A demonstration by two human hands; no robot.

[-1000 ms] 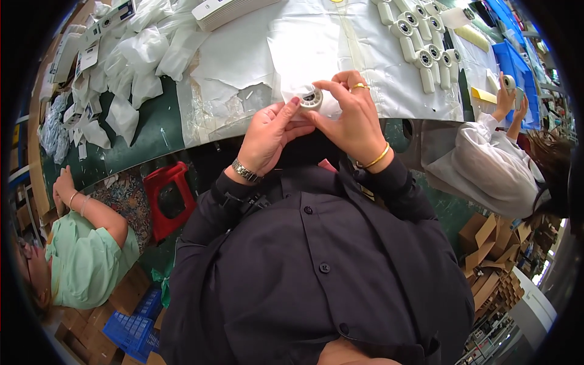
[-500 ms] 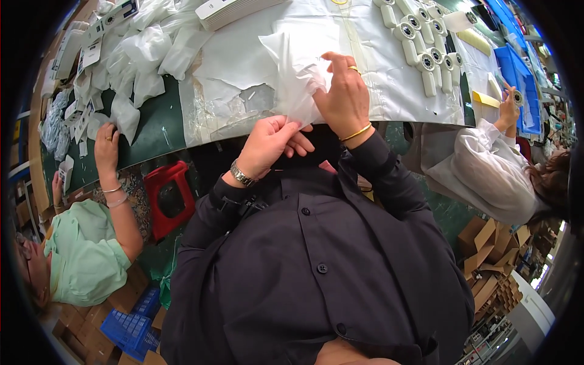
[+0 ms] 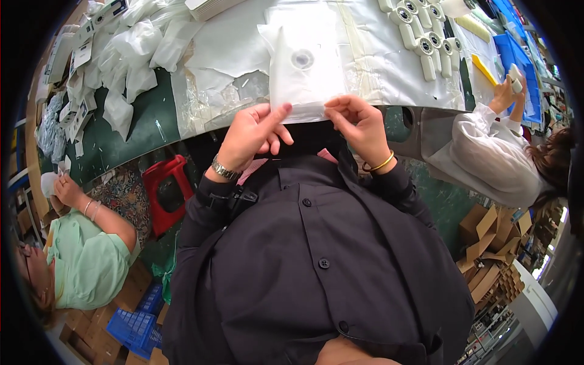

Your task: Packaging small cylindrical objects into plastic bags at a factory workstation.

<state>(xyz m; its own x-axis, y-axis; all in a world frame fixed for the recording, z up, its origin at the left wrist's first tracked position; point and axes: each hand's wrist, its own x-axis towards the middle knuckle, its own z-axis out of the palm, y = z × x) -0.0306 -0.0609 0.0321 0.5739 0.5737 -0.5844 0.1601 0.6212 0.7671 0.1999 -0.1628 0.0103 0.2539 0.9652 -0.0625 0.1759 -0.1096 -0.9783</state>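
Head camera: sat above the grip | faced down | fairly near the left hand [image 3: 248, 135] and right hand [image 3: 362, 125] | table [image 3: 151, 109] showed beyond the grip, dark coat [image 3: 316, 237] on this side

Through the cloudy bag [image 3: 304, 90] in the upper middle, the round thing [image 3: 302, 59] shows only as a blurred ring. My right hand [image 3: 360, 125] hides part of the bag's lower edge. The top edge crops the white boxes [image 3: 213, 6]. Far left, a co-worker's hand [image 3: 69, 190] partly covers a white object [image 3: 48, 182].
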